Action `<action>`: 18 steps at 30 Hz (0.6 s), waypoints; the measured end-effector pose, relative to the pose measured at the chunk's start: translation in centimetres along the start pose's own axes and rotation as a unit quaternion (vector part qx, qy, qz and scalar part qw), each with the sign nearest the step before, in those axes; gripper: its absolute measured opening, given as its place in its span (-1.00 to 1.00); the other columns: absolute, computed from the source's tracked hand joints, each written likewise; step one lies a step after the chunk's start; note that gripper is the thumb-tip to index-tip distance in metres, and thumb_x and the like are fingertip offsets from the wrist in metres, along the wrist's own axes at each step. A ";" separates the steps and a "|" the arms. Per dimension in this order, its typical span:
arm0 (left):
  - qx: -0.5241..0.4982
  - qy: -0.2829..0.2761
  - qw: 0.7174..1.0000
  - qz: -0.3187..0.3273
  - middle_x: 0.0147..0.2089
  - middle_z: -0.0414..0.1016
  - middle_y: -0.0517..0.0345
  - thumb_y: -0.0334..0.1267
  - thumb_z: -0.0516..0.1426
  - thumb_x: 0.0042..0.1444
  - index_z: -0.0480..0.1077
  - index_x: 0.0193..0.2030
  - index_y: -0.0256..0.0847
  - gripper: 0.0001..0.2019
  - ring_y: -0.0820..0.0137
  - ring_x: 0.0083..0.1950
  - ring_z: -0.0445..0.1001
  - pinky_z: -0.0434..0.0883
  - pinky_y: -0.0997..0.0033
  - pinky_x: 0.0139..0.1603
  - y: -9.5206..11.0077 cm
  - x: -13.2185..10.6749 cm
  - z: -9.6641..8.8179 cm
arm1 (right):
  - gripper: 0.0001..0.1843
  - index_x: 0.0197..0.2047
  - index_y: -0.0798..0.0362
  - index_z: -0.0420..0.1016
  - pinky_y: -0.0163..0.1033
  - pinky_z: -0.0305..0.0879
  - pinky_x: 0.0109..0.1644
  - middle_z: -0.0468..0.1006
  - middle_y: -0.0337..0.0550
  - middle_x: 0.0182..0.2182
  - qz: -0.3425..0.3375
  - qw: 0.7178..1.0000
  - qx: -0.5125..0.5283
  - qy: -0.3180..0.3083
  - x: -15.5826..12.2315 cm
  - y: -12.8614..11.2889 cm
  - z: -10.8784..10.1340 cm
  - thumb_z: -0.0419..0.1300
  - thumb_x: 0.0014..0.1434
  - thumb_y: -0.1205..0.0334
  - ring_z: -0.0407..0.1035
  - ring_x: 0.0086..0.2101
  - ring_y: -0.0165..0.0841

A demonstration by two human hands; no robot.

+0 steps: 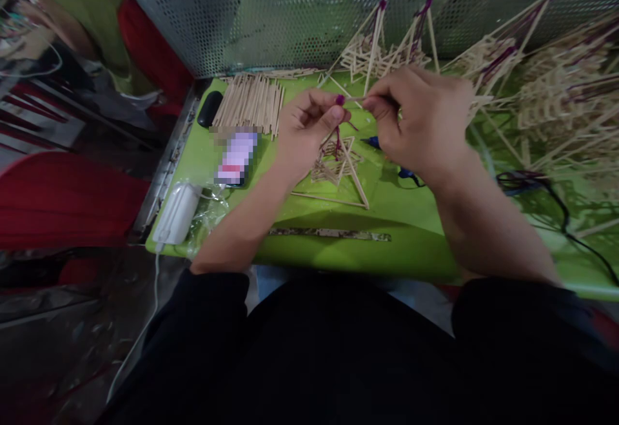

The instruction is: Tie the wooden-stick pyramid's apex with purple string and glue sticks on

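My left hand [309, 122] is closed, thumb and fingers pinching the purple-wrapped tip [340, 100] of a wooden stick frame [355, 177]. The frame's lattice of thin sticks hangs below that hand, over the green table, with purple cord [337, 144] dangling inside it. Just to the right, my right hand [411, 115] is closed in a pinch on a thin pale strand [356, 98] that stretches to the purple tip. Whether this is a stick or a cord I cannot tell. A blue pointed tool [371, 142] lies partly hidden beneath my right hand.
Loose wooden sticks [249, 102] lie at the back left of the green table [411, 257], beside a black case [210, 109], a phone [236, 157] and a white power strip [178, 212]. Several stick frames [570, 102] crowd the right. A perforated metal panel [271, 19] stands behind.
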State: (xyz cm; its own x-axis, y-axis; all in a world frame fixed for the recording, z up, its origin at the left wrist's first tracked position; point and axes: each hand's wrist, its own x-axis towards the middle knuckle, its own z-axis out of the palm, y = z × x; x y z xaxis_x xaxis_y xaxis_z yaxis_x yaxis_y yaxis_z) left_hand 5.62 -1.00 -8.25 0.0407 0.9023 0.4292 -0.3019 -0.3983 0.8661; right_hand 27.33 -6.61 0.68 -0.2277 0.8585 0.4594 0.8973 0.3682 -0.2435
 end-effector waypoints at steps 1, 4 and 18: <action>0.005 -0.005 1.000 0.006 -0.19 0.76 0.21 0.21 0.69 0.25 0.68 -0.11 -0.05 -0.52 0.35 -0.15 0.80 0.72 0.24 0.05 0.1 0.0 0.1 | -0.54 0.17 -0.50 0.80 0.30 0.47 0.10 0.87 -0.11 0.10 0.003 1.000 -0.006 0.006 0.0 0.0 0.2 0.02 0.69 -0.14 0.70 0.05 0.20; 0.034 -0.022 0.999 0.015 -0.16 0.80 0.19 0.38 0.61 0.27 0.70 -0.08 0.06 -0.51 0.27 -0.11 0.81 0.76 0.12 0.08 0.0 0.0 0.3 | -0.54 0.09 -0.53 0.80 0.28 0.46 0.02 0.88 -0.16 0.03 -0.003 0.999 -0.009 0.037 0.1 0.2 0.7 0.01 0.68 -0.17 0.71 -0.03 0.18; -0.050 -0.032 0.998 0.031 -0.25 0.71 0.25 0.10 0.69 0.26 0.71 -0.02 0.01 -0.60 0.37 -0.21 0.70 0.70 0.24 -0.02 -0.8 0.1 0.4 | -0.71 0.08 -0.30 0.74 0.22 0.53 0.09 0.87 -0.02 0.04 0.004 0.998 -0.010 0.054 -0.5 -0.2 1.1 0.15 0.70 -0.01 0.73 0.00 0.14</action>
State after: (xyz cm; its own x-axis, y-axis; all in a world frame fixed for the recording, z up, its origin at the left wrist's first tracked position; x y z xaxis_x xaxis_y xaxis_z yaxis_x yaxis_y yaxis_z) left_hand 6.23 -0.63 -8.83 0.0794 0.8626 0.4997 -0.3991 -0.4318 0.8088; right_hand 26.87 -6.69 -0.43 -0.1792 0.8177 0.5470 0.9065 0.3533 -0.2311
